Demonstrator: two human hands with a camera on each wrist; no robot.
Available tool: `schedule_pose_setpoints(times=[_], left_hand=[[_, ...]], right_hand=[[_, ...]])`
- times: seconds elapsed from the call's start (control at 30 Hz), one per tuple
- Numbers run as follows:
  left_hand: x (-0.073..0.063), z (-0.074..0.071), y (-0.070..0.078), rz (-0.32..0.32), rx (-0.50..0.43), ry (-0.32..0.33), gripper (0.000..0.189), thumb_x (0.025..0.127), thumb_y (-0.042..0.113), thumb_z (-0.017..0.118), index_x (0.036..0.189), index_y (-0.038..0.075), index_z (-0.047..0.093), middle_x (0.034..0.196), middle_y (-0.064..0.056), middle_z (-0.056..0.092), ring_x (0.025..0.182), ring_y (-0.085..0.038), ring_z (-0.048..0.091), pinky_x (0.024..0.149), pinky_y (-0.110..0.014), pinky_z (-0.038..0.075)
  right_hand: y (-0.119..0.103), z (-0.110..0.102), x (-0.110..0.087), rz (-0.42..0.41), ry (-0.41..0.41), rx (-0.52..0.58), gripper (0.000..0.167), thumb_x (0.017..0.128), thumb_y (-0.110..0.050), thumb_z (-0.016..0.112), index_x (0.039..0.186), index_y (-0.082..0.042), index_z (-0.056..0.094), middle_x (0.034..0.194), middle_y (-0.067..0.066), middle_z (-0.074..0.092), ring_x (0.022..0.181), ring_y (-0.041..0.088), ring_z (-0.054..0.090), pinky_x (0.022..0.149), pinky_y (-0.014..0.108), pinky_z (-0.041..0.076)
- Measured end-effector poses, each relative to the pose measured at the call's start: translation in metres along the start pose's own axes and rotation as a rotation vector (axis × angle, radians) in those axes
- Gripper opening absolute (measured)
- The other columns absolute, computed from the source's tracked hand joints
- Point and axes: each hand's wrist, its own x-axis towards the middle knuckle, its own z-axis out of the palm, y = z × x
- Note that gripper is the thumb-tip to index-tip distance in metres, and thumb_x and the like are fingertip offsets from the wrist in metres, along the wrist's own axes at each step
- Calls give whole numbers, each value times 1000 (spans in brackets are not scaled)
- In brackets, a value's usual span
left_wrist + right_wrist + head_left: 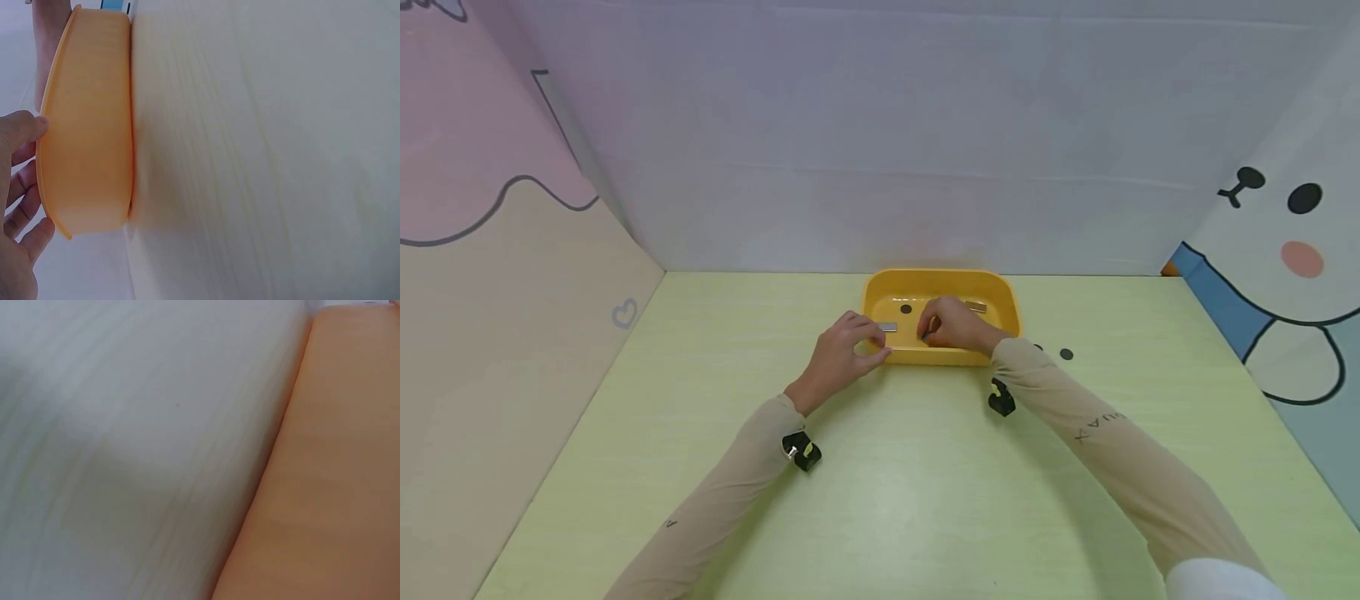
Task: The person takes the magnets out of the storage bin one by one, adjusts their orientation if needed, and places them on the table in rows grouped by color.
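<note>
A yellow plastic tray point(940, 357) stands near the back of the table. My left hand point(844, 354) grips its front left rim. In the left wrist view, the thumb of that hand point(17, 206) lies over the rim and other fingers go behind it. My right hand point(957, 323) reaches over the front rim into the tray, with fingertips pinched on a small dark piece point(927, 335); its exact kind I cannot tell. Inside the tray lie a dark disc point(906, 309), a small silvery bar point(887, 327) near my left fingers and another small bar point(976, 307) behind my right hand.
On the pale table point(880, 500), a dark disc point(1066, 354) lies right of the tray, with another point(1038, 347) partly hidden by my right sleeve. A white wall point(880, 217) rises close behind the tray. Printed panels stand on both sides.
</note>
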Motion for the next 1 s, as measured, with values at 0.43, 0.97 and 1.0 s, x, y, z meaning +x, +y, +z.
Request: schedule_pose_setpoints(times=[0.43,0.97,1.0], left_hand=[[0,-1,1,-12,-6,-8,14,80,22,76,79,14,64,86,5,64,91,-13,53,78,-30,49],[0,-3,3,-33,0,-25,13,80,22,76,80,14,65,87,4,65,91,-14,53,78,-31,48],[0,-4,3,-34,-2,-25,14,80,22,76,80,14,65,87,4,65,91,-14,53,78,-31,48]], right_hand=[[5,-2,-2,-22,-8,58,12,76,3,74,88,1,72,88,11,66,78,21,61,72,32,52],[10,-13,-11,87,101,275,14,82,-7,73,94,-1,73,90,5,70,82,23,59,74,32,49],[10,-14,-12,90,108,286,15,82,-7,73,95,0,73,91,5,70,83,23,59,74,31,49]])
